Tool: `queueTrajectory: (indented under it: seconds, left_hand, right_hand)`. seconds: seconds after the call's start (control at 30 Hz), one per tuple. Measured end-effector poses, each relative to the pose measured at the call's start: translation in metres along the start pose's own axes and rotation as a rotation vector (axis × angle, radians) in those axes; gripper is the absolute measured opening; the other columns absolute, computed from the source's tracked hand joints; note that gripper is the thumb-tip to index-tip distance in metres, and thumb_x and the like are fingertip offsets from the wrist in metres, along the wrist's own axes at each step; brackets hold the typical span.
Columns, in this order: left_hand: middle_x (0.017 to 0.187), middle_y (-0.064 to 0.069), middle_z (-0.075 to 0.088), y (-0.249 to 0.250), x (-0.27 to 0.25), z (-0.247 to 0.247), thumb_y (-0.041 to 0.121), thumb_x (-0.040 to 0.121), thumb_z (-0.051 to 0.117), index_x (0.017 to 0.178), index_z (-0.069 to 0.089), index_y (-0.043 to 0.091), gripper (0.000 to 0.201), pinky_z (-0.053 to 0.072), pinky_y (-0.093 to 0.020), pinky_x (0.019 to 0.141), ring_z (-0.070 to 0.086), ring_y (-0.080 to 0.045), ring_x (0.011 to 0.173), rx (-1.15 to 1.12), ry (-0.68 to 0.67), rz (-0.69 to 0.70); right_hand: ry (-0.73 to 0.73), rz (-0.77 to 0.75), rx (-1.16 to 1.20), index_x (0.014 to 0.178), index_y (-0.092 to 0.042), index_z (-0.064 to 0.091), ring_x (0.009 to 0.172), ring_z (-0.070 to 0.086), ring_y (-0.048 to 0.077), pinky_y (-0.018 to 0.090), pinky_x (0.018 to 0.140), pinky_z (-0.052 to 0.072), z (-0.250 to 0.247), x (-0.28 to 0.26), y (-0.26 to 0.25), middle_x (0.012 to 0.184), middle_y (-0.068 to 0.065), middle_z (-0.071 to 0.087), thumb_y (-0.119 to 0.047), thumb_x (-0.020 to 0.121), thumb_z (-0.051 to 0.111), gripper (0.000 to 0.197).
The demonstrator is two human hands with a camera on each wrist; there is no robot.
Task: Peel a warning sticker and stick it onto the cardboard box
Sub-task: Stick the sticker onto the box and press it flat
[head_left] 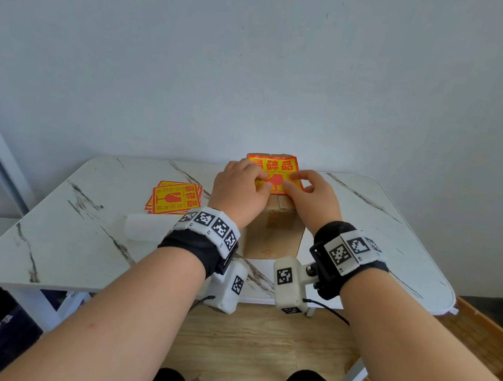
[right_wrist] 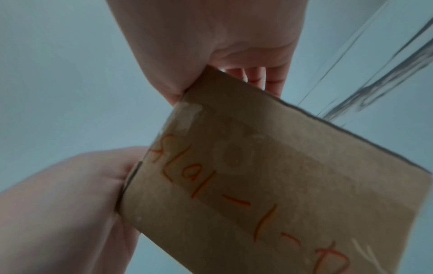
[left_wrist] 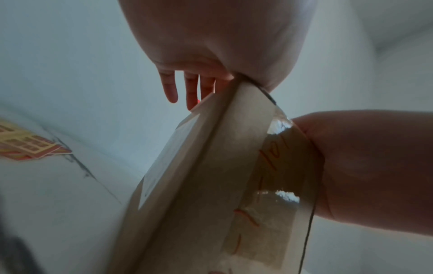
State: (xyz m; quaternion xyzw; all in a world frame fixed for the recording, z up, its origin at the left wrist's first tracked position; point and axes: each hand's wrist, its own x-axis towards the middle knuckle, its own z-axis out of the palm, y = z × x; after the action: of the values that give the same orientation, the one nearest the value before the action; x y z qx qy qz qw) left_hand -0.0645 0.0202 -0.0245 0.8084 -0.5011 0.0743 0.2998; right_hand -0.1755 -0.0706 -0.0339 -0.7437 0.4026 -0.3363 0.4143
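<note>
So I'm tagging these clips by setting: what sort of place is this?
Probably a plain room at home or in a small office: a small marble-look table against a bare wall, wood floor, just a box and stickers on it.

Both hands, the left hand (head_left: 240, 188) and the right hand (head_left: 314, 196), are covering the lower part of the warning sticker (head_left: 276, 165) and most of the top of the cardboard box (head_left: 273, 232), while the left forearm is partly hiding a blurred white object (head_left: 143, 228) beside the sticker stack (head_left: 173, 200).
</note>
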Motion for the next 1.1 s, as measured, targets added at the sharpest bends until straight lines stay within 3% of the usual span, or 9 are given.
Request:
queueTrajectory:
  seconds: [0.17, 0.3, 0.4, 0.47, 0.6, 0.9, 0.97, 1.03, 1.1]
  left_hand:
    - [0.131, 0.007, 0.057, -0.004, -0.006, 0.002, 0.026, 0.098, 0.039, 0.121, 0.064, 0.026, 0.033, 0.029, -0.035, 0.106, 0.040, -0.016, 0.129, -0.016, 0.018, -0.030]
    - [0.134, 0.009, 0.053, -0.002, -0.011, 0.005, 0.025, 0.101, 0.035, 0.124, 0.060, 0.029, 0.035, 0.025, -0.037, 0.108, 0.036, -0.016, 0.132, -0.018, 0.019, -0.081]
    - [0.135, 0.008, 0.052, -0.001, -0.011, 0.006, 0.025, 0.101, 0.035, 0.124, 0.060, 0.029, 0.035, 0.024, -0.039, 0.111, 0.035, -0.016, 0.132, -0.031, 0.011, -0.087]
    - [0.135, 0.008, 0.052, -0.001, -0.011, 0.006, 0.025, 0.101, 0.035, 0.124, 0.060, 0.029, 0.034, 0.023, -0.039, 0.111, 0.035, -0.016, 0.132, -0.032, 0.007, -0.086]
    - [0.135, 0.008, 0.052, -0.001, -0.012, 0.005, 0.026, 0.101, 0.035, 0.124, 0.059, 0.029, 0.034, 0.023, -0.039, 0.110, 0.035, -0.017, 0.132, -0.026, 0.001, -0.087]
    - [0.133, 0.006, 0.052, 0.001, -0.010, 0.002, 0.027, 0.099, 0.036, 0.124, 0.058, 0.027, 0.034, 0.025, -0.038, 0.110, 0.036, -0.017, 0.132, 0.045, -0.023, -0.048]
    - [0.127, 0.006, 0.056, 0.003, -0.005, -0.003, 0.026, 0.096, 0.038, 0.119, 0.063, 0.026, 0.034, 0.027, -0.039, 0.107, 0.038, -0.018, 0.129, 0.086, -0.033, -0.026]
    - [0.116, 0.004, 0.061, 0.005, 0.004, -0.010, 0.029, 0.094, 0.041, 0.106, 0.069, 0.024, 0.031, 0.030, -0.039, 0.100, 0.044, -0.021, 0.122, 0.146, -0.026, -0.011]
    - [0.105, 0.003, 0.065, 0.007, 0.013, -0.016, 0.034, 0.094, 0.044, 0.091, 0.071, 0.023, 0.029, 0.032, -0.039, 0.094, 0.048, -0.023, 0.114, 0.190, -0.017, -0.005]
  right_hand:
    - [-0.009, -0.002, 0.015, 0.112, -0.023, 0.064, 0.075, 0.059, 0.020, 0.033, 0.069, 0.050, -0.005, -0.001, -0.004, 0.092, 0.005, 0.063, -0.023, 0.092, 0.052, 0.023]
    - [-0.019, 0.005, 0.018, 0.117, -0.028, 0.061, 0.081, 0.059, 0.014, 0.026, 0.065, 0.046, 0.000, -0.009, -0.004, 0.106, 0.005, 0.063, -0.042, 0.084, 0.062, 0.036]
    - [-0.013, 0.017, -0.004, 0.117, -0.034, 0.057, 0.095, 0.060, 0.021, 0.035, 0.082, 0.051, 0.006, -0.011, -0.003, 0.116, 0.008, 0.058, -0.049, 0.074, 0.063, 0.047]
    - [-0.020, 0.048, 0.000, 0.118, -0.034, 0.056, 0.100, 0.060, 0.025, 0.043, 0.090, 0.052, 0.007, -0.011, -0.006, 0.118, 0.009, 0.055, -0.046, 0.075, 0.061, 0.046]
    - [-0.012, 0.087, 0.002, 0.124, -0.032, 0.056, 0.101, 0.060, 0.030, 0.046, 0.094, 0.050, 0.008, -0.011, -0.007, 0.122, 0.010, 0.048, -0.031, 0.085, 0.052, 0.040]
    - [0.027, 0.092, 0.135, 0.117, -0.031, 0.065, 0.099, 0.062, 0.025, 0.042, 0.092, 0.051, 0.008, -0.014, 0.000, 0.121, 0.012, 0.060, -0.025, 0.078, 0.032, 0.050]
    - [0.034, 0.092, 0.096, 0.112, -0.029, 0.067, 0.090, 0.062, 0.023, 0.034, 0.077, 0.052, 0.005, -0.010, -0.006, 0.121, 0.012, 0.060, -0.021, 0.080, 0.033, 0.047]
    - [0.031, 0.062, 0.004, 0.108, -0.025, 0.068, 0.078, 0.057, 0.022, 0.027, 0.060, 0.042, 0.004, -0.002, -0.016, 0.119, 0.012, 0.057, -0.015, 0.083, 0.036, 0.043]
    - [0.013, 0.032, -0.096, 0.109, -0.025, 0.068, 0.079, 0.056, 0.022, 0.027, 0.061, 0.041, 0.003, 0.006, -0.024, 0.119, 0.009, 0.050, -0.013, 0.086, 0.038, 0.040]
